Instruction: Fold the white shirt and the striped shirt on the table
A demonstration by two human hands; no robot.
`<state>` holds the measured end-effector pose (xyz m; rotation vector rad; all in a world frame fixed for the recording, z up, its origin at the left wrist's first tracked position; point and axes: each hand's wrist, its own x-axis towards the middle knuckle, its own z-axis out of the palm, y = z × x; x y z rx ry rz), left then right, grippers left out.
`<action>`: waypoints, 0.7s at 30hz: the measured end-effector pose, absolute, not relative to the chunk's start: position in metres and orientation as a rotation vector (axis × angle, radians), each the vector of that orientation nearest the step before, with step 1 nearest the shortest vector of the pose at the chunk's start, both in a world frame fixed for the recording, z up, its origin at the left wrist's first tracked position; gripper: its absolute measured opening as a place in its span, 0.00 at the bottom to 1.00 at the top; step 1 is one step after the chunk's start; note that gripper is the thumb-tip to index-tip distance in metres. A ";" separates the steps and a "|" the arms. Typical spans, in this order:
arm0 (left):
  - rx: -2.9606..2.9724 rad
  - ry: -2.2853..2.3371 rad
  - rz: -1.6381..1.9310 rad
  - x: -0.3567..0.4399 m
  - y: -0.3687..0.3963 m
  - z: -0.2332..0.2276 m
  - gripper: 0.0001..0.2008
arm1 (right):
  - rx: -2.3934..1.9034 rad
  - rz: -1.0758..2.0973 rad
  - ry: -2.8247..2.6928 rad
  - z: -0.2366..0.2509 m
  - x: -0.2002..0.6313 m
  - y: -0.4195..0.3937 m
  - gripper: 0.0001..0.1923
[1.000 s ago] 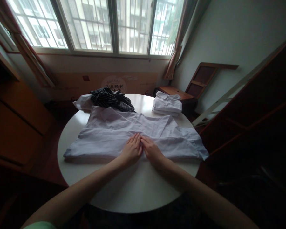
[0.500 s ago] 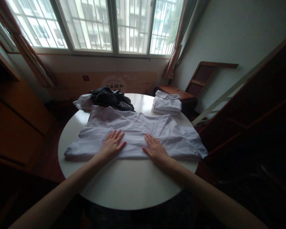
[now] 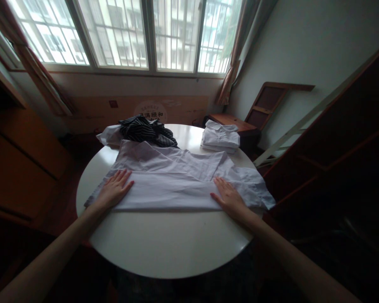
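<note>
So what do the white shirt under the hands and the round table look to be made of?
The white shirt looks like thin woven cloth, perhaps cotton: matte, with soft creases and a folded edge. The round table has a hard, smooth white top, glossy enough to catch window light; whether painted or laminate cannot be told. Left hand and right hand lie flat on the shirt.

Near us the table [image 3: 164,248] is bare, so our hands pass freely there. Farther off, the shirt [image 3: 173,176] spans the middle, the striped heap [image 3: 147,130] crowds the far left, and the folded stack [image 3: 220,141] sits far right.
</note>
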<state>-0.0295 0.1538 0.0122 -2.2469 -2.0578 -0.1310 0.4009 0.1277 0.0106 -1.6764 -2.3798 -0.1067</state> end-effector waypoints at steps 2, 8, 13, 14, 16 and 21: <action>-2.198 -2.105 -0.082 -0.041 0.156 0.013 0.30 | -1.693 -0.138 -2.371 0.009 0.411 0.128 0.33; -2.153 -2.118 -0.095 -0.059 0.159 0.012 0.32 | -1.764 -0.222 -2.343 0.007 0.431 0.127 0.33; -2.162 -2.120 -0.106 -0.061 0.160 0.011 0.31 | -1.808 -0.268 -2.297 0.002 0.444 0.127 0.33; -2.162 -2.124 -0.104 -0.061 0.160 0.011 0.31 | -1.824 -0.274 -2.284 0.001 0.446 0.127 0.33; -2.160 -2.136 -0.092 -0.060 0.159 0.012 0.32 | -1.868 -0.272 -2.256 0.000 0.449 0.127 0.33; -2.161 -2.139 -0.089 -0.058 0.157 0.014 0.31 | -1.940 -0.234 -2.234 0.002 0.453 0.126 0.33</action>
